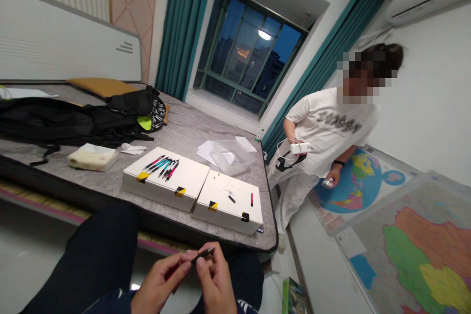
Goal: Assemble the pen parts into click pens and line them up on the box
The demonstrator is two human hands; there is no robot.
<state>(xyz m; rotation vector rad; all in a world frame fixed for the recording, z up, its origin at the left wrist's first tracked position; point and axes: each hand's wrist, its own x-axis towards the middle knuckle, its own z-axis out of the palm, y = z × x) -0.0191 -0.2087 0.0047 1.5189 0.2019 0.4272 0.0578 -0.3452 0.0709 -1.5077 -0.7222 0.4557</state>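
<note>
A pen with a black front part is held between my two hands, low in the view above my lap. My left hand is closed around its red rear part, mostly hidden by the fingers. The fingers of my right hand pinch the black part near the tip. Beyond them stand two white boxes side by side. Several pens in red, teal and black lie in a row on the left box. A black pen piece, a red pen piece and some tiny parts lie on the right box.
The boxes rest on a grey mattress. Behind them are a clear plastic tray and papers. A tissue pack and a black backpack lie to the left. At the right stands a person holding devices, near wall maps.
</note>
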